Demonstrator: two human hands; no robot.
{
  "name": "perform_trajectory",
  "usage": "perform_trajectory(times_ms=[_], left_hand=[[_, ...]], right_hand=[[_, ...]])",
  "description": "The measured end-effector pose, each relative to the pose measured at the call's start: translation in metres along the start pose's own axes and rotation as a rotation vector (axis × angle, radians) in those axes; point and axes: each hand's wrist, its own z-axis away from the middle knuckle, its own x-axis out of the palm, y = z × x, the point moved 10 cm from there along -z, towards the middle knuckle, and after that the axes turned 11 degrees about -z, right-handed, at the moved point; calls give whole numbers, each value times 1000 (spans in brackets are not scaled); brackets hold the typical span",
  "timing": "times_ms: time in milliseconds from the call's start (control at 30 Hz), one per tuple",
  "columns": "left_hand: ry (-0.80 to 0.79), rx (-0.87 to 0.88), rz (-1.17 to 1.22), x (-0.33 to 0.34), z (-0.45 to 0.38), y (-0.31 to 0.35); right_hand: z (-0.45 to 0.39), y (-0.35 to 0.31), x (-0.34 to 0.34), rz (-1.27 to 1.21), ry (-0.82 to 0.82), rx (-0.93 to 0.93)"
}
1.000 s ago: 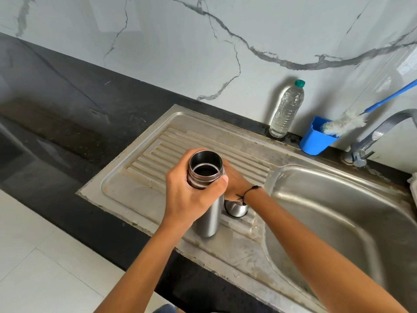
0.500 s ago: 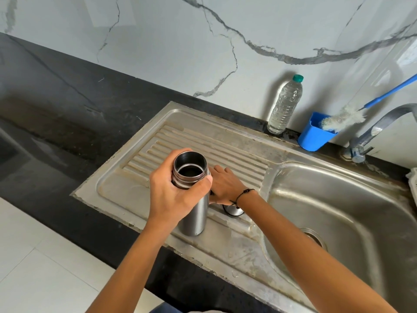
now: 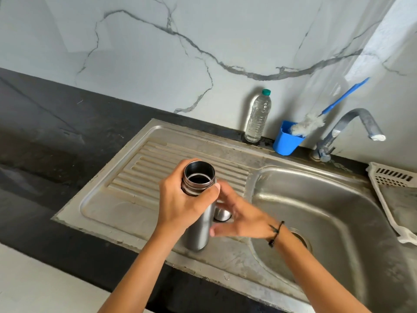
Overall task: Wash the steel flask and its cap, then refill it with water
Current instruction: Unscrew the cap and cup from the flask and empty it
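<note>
One steel flask (image 3: 198,224), uncapped and upright, clasped in the left grip (image 3: 182,204); right grip (image 3: 241,219) spread.

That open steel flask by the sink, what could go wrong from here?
The flask stands uncapped on the ribbed drainboard, gripped only near its neck by the left hand; it might tip on the ridges. The cap sits loose close to the basin, and the blurred, moving right hand could knock it in toward the drain.
</note>
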Motion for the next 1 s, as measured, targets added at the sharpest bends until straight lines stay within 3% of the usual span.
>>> perform_trajectory(times_ms=[67,167,300,533,667,800,900,1000], left_hand=[[-5,4,21,7,-4,7],[-38,25,50,22,-7,21],[-200,74,97,55,-7,47],[-537,97,241,126,11,72],[-765,67,208,169,44,67],[-949,55,222,197,63,63],[-1103,128,92,212,81,54],[-1058,152,-84,224,91,44]], right_hand=[[5,-5,3,59,104,-32],[14,-14,-7,104,397,-127],[51,-20,-32,46,768,-162],[130,-35,-64,155,1076,-113],[170,-32,-75,78,1253,-111],[194,-13,-82,-140,1338,-179],[205,-2,-87,-300,1302,-206],[211,0,-98,-365,1191,-209]])
